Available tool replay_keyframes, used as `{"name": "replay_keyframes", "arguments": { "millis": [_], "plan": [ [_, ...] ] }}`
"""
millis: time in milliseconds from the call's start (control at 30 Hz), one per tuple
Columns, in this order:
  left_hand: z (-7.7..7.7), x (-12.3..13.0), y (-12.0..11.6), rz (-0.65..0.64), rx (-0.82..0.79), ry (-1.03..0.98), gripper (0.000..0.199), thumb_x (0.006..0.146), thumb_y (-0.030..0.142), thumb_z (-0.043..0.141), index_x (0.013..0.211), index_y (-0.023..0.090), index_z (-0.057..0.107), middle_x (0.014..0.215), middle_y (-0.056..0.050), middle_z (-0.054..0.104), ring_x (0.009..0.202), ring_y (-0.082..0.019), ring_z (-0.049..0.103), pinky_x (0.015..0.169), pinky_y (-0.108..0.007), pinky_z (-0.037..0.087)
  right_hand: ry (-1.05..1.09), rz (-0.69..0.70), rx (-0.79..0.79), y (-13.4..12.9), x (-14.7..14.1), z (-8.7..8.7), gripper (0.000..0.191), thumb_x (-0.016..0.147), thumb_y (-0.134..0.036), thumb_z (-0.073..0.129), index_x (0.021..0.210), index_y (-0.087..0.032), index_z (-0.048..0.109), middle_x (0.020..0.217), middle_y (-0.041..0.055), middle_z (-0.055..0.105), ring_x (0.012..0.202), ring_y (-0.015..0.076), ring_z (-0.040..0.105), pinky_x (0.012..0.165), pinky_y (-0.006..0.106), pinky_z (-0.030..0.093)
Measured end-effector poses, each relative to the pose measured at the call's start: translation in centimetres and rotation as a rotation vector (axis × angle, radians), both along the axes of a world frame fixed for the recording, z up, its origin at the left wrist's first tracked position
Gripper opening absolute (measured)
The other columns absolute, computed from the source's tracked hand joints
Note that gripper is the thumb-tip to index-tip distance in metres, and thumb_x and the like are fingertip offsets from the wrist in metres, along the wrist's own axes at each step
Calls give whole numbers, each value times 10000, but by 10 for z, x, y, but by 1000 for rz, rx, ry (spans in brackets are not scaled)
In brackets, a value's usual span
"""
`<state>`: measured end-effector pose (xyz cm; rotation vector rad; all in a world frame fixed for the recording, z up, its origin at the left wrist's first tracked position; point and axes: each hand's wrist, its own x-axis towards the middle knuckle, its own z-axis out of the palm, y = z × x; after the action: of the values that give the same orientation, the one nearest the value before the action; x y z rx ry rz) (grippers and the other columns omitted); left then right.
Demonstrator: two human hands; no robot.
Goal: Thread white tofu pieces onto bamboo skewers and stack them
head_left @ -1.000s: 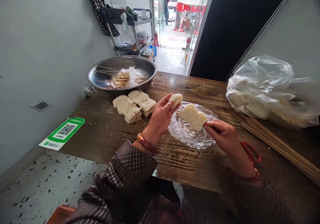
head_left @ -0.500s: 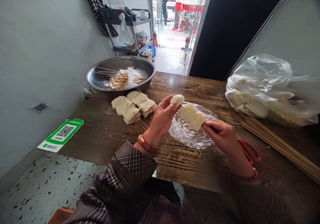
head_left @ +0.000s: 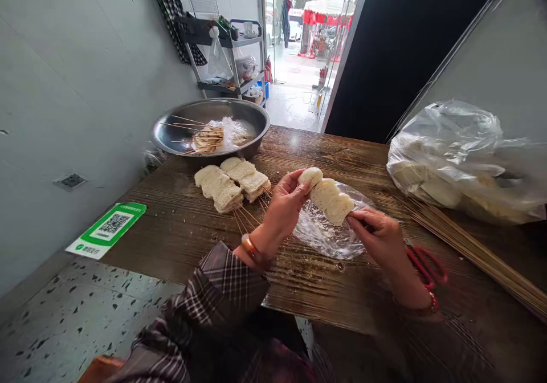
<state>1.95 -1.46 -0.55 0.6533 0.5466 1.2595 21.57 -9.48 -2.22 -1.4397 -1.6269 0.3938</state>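
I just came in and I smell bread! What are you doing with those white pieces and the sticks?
A person sits at a wooden table. The left hand presses a bread slice against two slices on a skewer that the right hand grips by its end, above a plastic sheet. Finished skewered slices lie by a metal basin. Bare skewers, red scissors and a bagged pile lie to the right.

A green and white sticker (head_left: 106, 229) on the wall beside the counter (head_left: 179, 229) carries a QR code; its small print is too small to read.
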Motion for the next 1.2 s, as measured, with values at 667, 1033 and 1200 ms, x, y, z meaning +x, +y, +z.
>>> {"name": "replay_keyframes", "arguments": {
  "millis": [667, 1033, 1200],
  "plan": [
    [1, 2, -1, 4, -4, -32, 437, 608, 335, 904, 982, 164, 756, 975, -59, 738, 849, -139, 630, 754, -254, 487, -27, -34, 38, 0, 0, -9, 150, 879, -313, 670, 817, -214, 765, 819, 23, 732, 720, 160, 659, 660, 267, 506],
    [1, 4, -4, -17, -16, -41, 397, 611, 328, 901, 955, 166, 788, 950, -70, 749, 804, -127, 607, 723, -250, 465, -41, -40, 59, -1, -4, -9, 141, 883, -301, 669, 801, -209, 738, 790, 15, 706, 721, 161, 639, 684, 281, 491],
    [-1, 5, -6, -33, -18, -30, 426, 615, 323, 900, 996, 171, 786, 956, -71, 747, 803, -124, 602, 735, -254, 463, -52, -43, 52, -2, -4, -9, 151, 879, -298, 667, 773, -208, 724, 759, 6, 694, 695, 155, 626, 670, 278, 480]
  ]
}}
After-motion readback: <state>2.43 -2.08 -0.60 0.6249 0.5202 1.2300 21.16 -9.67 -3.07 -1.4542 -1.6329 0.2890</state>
